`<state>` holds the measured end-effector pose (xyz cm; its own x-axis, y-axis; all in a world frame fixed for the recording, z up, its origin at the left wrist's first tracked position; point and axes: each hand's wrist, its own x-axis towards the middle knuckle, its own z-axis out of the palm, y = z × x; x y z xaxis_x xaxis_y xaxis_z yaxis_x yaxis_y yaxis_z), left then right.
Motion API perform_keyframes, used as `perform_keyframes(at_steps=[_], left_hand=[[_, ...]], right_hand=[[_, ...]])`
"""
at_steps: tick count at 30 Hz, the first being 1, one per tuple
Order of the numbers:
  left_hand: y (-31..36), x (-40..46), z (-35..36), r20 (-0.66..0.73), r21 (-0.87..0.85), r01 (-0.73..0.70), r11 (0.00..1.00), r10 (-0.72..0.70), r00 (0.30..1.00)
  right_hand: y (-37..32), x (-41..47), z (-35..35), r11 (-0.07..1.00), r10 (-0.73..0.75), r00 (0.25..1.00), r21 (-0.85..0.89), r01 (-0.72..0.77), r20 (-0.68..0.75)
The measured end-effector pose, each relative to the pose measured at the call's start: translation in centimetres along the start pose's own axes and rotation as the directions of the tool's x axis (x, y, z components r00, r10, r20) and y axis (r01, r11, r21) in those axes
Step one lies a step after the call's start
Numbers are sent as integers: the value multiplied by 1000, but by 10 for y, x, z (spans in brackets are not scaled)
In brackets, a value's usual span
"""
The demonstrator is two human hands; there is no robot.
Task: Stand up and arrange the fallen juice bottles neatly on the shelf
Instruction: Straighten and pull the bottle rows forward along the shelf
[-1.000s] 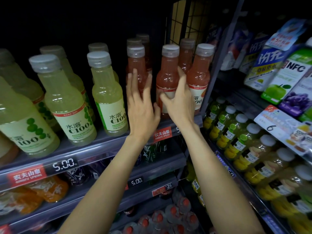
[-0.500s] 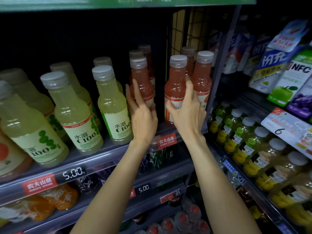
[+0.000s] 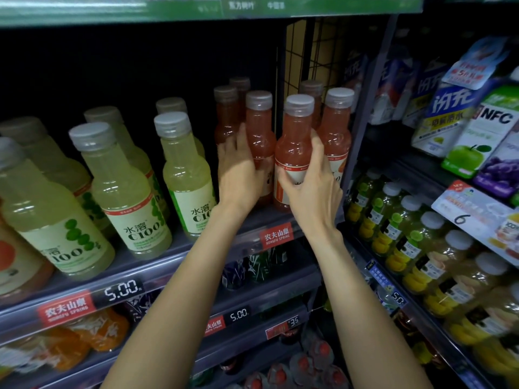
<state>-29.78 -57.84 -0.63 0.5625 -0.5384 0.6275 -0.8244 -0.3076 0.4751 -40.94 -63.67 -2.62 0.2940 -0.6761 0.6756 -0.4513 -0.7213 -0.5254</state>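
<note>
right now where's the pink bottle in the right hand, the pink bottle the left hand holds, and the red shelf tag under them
right-hand pink bottle point(image 3: 295, 147), head view, its shoulder
left-hand pink bottle point(image 3: 259, 130), head view, its upper body
red shelf tag point(image 3: 276, 235), head view, its middle

Upper shelf: pale juice bottles stand in rows at left, pink juice bottles at right beside the wire divider. Two front pink bottles — left hand on one, right hand on the other. Cartons further right.

Hands hide both front pink bottles' labels.
</note>
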Motion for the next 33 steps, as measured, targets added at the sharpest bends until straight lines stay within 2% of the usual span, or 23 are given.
perform_keyframes(at_steps=[4, 8, 11, 13, 16, 20, 24, 33], left_hand=[[5, 19, -1, 26, 53, -45, 998, 43, 999], [14, 39, -6, 112, 16, 93, 996, -94, 989], [13, 46, -9, 178, 149, 55, 987, -82, 981], [11, 49, -10, 210, 167, 55, 984, -90, 974], [12, 47, -10, 194, 152, 73, 986, -103, 976], [14, 37, -3, 144, 49, 80, 996, -86, 986], [15, 40, 7, 108, 86, 37, 996, -47, 993], [11, 57, -1, 220, 120, -54, 991, 26, 975]], right_hand=[[-3, 0, -2, 999, 10, 1000, -38, -9, 29], [-7, -2, -3, 998, 8, 999, -56, -6, 34], [-8, -1, -4, 997, 11, 999, -77, -8, 33], [-8, -1, -5, 997, 12, 1000, -82, -9, 27], [-7, -1, -5, 997, 11, 1000, -71, -10, 22], [-6, -1, -4, 996, -6, 1000, -86, 8, 17], [-5, 3, -4, 997, -16, 998, -79, 20, 53], [-4, 0, -2, 1000, -5, 999, -13, 5, 43]])
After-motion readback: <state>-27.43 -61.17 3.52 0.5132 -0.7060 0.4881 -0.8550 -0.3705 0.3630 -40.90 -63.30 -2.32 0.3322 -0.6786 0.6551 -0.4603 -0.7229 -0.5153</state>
